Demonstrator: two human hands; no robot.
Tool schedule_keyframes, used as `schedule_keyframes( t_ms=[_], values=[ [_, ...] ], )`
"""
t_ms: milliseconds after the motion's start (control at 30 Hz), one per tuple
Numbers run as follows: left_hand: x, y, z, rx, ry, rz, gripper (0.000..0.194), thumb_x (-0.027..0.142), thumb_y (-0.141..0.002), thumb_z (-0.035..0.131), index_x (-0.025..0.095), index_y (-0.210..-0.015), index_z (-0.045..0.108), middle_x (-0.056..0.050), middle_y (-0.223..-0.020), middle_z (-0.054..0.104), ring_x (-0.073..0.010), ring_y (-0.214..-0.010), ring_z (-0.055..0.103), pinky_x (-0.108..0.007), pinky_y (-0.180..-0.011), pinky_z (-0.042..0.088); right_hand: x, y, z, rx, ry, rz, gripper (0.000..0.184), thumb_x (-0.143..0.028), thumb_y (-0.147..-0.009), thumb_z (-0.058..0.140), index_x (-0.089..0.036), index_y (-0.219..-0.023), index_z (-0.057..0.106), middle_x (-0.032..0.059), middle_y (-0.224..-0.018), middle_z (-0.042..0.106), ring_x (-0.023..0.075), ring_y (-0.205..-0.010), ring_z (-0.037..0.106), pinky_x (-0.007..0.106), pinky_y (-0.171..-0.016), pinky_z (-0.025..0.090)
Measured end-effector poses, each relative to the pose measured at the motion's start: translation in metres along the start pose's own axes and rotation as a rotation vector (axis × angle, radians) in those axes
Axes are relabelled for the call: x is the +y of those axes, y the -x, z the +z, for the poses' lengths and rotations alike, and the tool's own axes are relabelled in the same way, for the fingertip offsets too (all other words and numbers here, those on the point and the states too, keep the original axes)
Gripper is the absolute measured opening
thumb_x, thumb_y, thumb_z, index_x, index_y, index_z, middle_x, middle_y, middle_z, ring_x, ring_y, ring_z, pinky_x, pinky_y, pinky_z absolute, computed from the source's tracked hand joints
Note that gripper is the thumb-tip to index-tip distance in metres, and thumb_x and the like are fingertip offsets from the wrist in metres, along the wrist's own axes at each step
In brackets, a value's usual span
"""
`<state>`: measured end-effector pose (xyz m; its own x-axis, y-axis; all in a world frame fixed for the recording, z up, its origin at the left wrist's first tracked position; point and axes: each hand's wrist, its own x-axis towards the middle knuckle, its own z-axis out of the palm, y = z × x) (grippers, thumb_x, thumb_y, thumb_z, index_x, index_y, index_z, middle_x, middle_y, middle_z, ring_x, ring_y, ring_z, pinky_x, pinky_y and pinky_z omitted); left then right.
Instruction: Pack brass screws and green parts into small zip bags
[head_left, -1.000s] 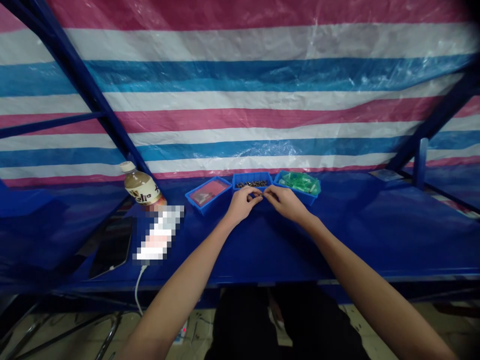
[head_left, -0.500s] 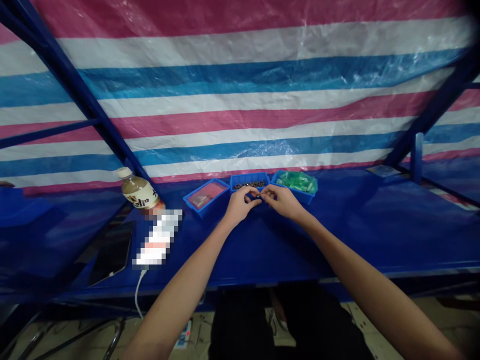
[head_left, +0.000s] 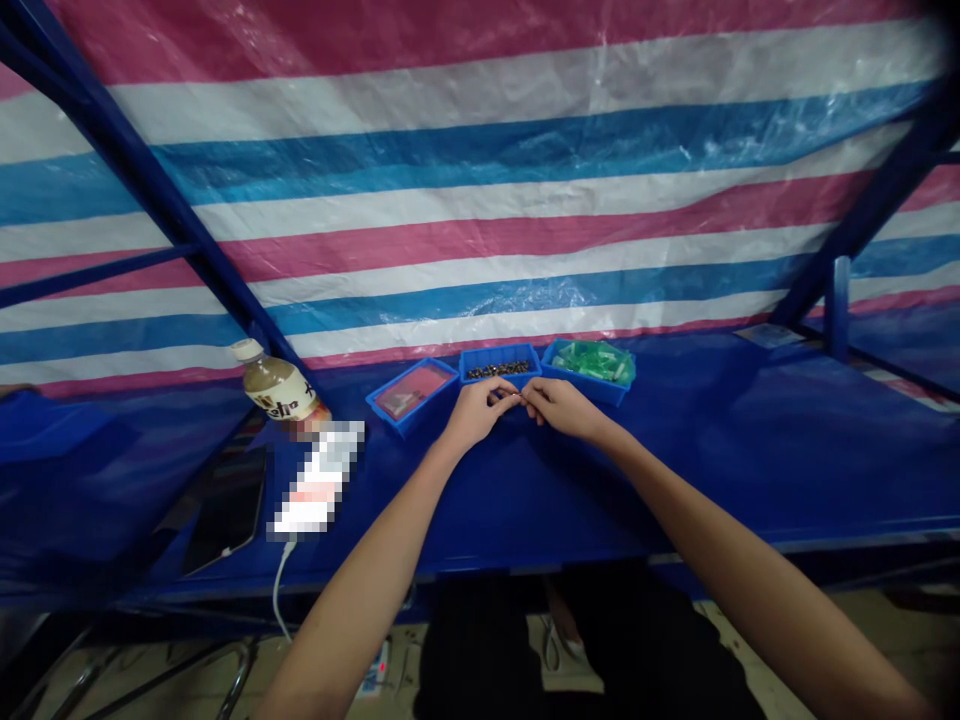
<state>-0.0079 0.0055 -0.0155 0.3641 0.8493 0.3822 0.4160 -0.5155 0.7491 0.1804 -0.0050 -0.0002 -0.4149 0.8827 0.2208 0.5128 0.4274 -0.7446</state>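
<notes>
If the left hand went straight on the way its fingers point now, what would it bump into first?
Most likely the right hand, at its fingertips: they touch or nearly touch those of the left hand, though this one view leaves the depth unclear.

Counted three blue bins on one worktop [head_left: 750, 450]: the middle bin [head_left: 501, 354], one left bin [head_left: 405, 426] to its left and one right bin [head_left: 604, 392] to its right. Saw many small metal parts [head_left: 499, 369] inside the middle bin, too small to count. Found two hands in front of it, a left hand [head_left: 474, 412] and a right hand [head_left: 566, 405], with one small piece [head_left: 519, 396] between their fingertips. Left of it, counted one bottle [head_left: 281, 391], one dark flat device [head_left: 229, 508], one pixelated item [head_left: 319, 480] and one white cable [head_left: 279, 590].
</notes>
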Motion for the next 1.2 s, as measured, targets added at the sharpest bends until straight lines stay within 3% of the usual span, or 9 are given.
schedule_keyframes(
  t_ms=[100,267,400,500,600,733,933,1200],
  values=[
    [0.003,0.001,-0.003,0.084,-0.112,0.063,0.017,0.032,-0.09,0.059,0.019,-0.096,0.067,-0.002,-0.088,0.068,-0.0124,-0.069,0.059,-0.025,-0.07,0.047,0.0,0.0,-0.001,0.018,0.023,0.003,0.03,-0.036,-0.096,0.041,-0.019,-0.075,0.055,0.0001,-0.066,0.062,0.0125,-0.055,0.058,0.024,-0.058,0.042],
    [0.005,0.001,-0.021,0.457,-0.586,0.109,0.024,0.034,-0.092,0.056,0.027,-0.111,0.069,-0.008,-0.118,0.058,-0.0261,-0.109,0.051,-0.04,-0.095,0.041,-0.004,0.002,0.001,0.02,0.072,-0.005,0.026,-0.037,-0.095,0.044,-0.019,-0.083,0.058,0.001,-0.067,0.063,0.0137,-0.057,0.059,0.024,-0.057,0.04],
    [0.005,0.004,-0.036,0.532,-0.763,0.074,0.032,0.033,-0.092,0.055,0.035,-0.123,0.064,-0.008,-0.13,0.053,-0.0325,-0.114,0.044,-0.049,-0.095,0.036,-0.005,0.004,0.003,-0.004,0.185,-0.051,0.019,-0.032,-0.094,0.048,-0.019,-0.086,0.06,0.0005,-0.063,0.062,0.0147,-0.056,0.056,0.025,-0.056,0.036],
    [0.005,0.005,-0.038,0.47,-0.749,0.118,0.03,0.029,-0.096,0.047,0.03,-0.119,0.066,-0.009,-0.116,0.059,-0.0286,-0.108,0.049,-0.043,-0.092,0.038,-0.003,0.004,0.005,0.013,0.301,-0.084,0.015,-0.027,-0.093,0.049,-0.02,-0.089,0.062,0.002,-0.065,0.063,0.0162,-0.061,0.057,0.026,-0.059,0.034],
    [0.006,0.006,-0.031,0.254,-0.739,0.188,0.028,0.024,-0.097,0.044,0.026,-0.114,0.066,-0.008,-0.105,0.061,-0.0224,-0.097,0.056,-0.033,-0.083,0.042,0.0,0.003,0.006,0.01,0.379,-0.097,0.016,-0.027,-0.093,0.05,-0.02,-0.091,0.064,0.0041,-0.071,0.067,0.0177,-0.064,0.059,0.027,-0.06,0.033],
    [0.007,0.007,-0.015,0.043,-0.875,0.175,0.022,0.023,-0.095,0.048,0.024,-0.107,0.066,-0.007,-0.096,0.064,-0.0208,-0.084,0.061,-0.032,-0.078,0.043,0.002,0.003,0.006,-0.001,0.412,-0.106,0.018,-0.029,-0.094,0.048,-0.021,-0.09,0.064,0.0056,-0.075,0.069,0.0193,-0.067,0.061,0.028,-0.061,0.033],
    [0.007,0.011,-0.004,-0.053,-0.947,-0.031,0.019,0.024,-0.094,0.049,0.022,-0.104,0.065,-0.009,-0.093,0.066,-0.0234,-0.084,0.064,-0.03,-0.067,0.045,-0.001,0.003,0.009,-0.059,0.418,-0.162,0.021,-0.03,-0.094,0.048,-0.021,-0.086,0.065,0.0061,-0.08,0.071,0.0189,-0.071,0.063,0.027,-0.064,0.035],
    [0.011,0.011,-0.004,-0.134,-0.786,-0.136,0.014,0.03,-0.092,0.053,0.023,-0.1,0.062,-0.006,-0.098,0.067,-0.0222,-0.086,0.065,-0.029,-0.07,0.047,-0.001,0.003,0.005,-0.081,0.461,-0.135,0.022,-0.028,-0.095,0.048,-0.019,-0.085,0.065,0.0065,-0.084,0.071,0.0179,-0.078,0.064,0.025,-0.067,0.037]
  ],
)
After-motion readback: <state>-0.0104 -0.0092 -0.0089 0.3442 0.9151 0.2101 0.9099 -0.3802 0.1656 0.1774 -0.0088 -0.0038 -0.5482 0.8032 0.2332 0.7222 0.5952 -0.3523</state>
